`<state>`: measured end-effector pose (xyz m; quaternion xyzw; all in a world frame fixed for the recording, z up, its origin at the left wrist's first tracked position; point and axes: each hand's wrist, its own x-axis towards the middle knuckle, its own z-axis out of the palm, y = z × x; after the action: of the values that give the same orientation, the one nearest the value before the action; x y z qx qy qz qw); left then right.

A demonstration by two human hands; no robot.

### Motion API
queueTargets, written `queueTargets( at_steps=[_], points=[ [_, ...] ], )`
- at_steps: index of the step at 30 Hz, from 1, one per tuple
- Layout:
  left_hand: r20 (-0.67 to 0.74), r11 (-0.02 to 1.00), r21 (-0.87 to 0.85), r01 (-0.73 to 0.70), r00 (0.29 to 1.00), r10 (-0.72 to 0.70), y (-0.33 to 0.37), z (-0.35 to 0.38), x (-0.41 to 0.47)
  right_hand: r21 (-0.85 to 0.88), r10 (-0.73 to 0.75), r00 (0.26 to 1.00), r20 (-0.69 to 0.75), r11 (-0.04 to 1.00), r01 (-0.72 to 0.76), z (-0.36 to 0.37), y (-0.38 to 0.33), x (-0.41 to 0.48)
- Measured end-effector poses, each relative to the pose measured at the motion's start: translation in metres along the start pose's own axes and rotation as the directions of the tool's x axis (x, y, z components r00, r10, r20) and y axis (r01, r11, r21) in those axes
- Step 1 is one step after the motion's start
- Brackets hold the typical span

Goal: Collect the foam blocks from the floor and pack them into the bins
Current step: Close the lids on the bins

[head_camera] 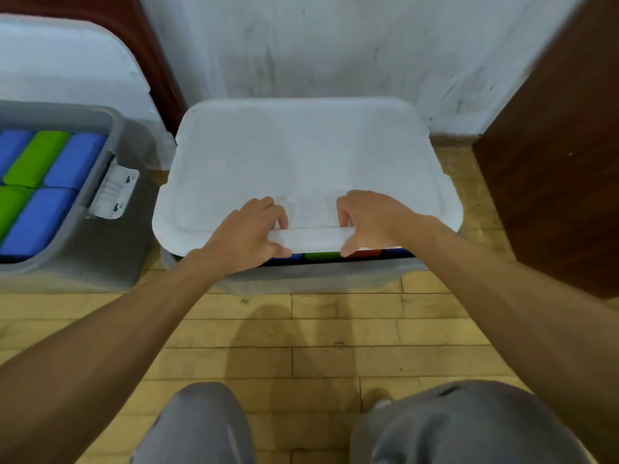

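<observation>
- Nearly finished, by my reckoning; no loose block shows on the yellowish wooden floor (pixel 301 329) within my view.
- Both hands are on the pale grey plastic lid (pixel 301 169); my left hand (pixel 248 232) and right hand (pixel 371 222) each pinch its near edge, fingers curled over the top, thumbs beneath.
- That lid lies over the grey plastic bin (pixel 318 277) in front of me, near edge raised slightly; through the gap I see blue, green and orange foam blocks (pixel 321 256) packed close to the rim.
- Off to my left the second grey bin (pixel 100 229) has no cover on, filled with blue and green foam blocks (pixel 57 162); a matching rounded lid (pixel 67 68) leans behind it.
- What's left, I'd judge: seat this lid, then cover the other bin.
</observation>
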<state>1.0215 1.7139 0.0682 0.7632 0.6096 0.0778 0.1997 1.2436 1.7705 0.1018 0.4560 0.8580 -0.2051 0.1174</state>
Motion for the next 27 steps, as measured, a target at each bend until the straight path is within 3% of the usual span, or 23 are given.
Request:
queueTargets(
  at_steps=[5,10,13,17,20,23,25,27],
  points=[
    [0.034,0.997,0.071,-0.02,0.999,0.017,0.0,0.011,-0.024,-0.025,0.067,0.993,0.096,0.998,-0.065,0.015,-0.019,-0.012],
    [-0.054,0.997,0.07,-0.018,0.998,0.022,0.008,0.034,-0.038,-0.112,0.189,0.975,0.115,0.978,-0.176,0.024,-0.034,-0.023],
    [-0.097,1.0,0.007,-0.014,0.995,0.015,0.012,0.043,-0.038,-0.173,0.266,0.964,0.027,0.951,-0.257,0.033,-0.036,-0.024],
    [-0.015,0.976,-0.219,0.007,1.0,-0.01,-0.001,0.02,-0.036,-0.23,0.316,0.949,-0.012,0.923,-0.31,0.026,-0.054,-0.021],
    [-0.16,0.961,-0.256,0.101,0.976,-0.145,-0.027,-0.001,-0.043,-0.231,0.253,0.962,-0.101,0.935,-0.27,0.025,-0.078,-0.006],
    [-0.332,0.928,-0.195,0.317,0.869,-0.366,-0.061,-0.015,-0.052,-0.159,0.121,0.975,-0.184,0.976,-0.151,0.035,-0.098,0.021],
    [-0.271,0.816,-0.285,0.503,0.774,-0.572,-0.085,-0.019,-0.058,-0.115,0.06,0.973,-0.223,0.99,-0.087,0.039,-0.112,0.041],
    [-0.128,0.665,-0.471,0.579,0.701,-0.702,-0.104,-0.018,-0.06,-0.081,0.008,0.976,-0.217,0.996,-0.026,0.042,-0.123,0.059]
  ],
)
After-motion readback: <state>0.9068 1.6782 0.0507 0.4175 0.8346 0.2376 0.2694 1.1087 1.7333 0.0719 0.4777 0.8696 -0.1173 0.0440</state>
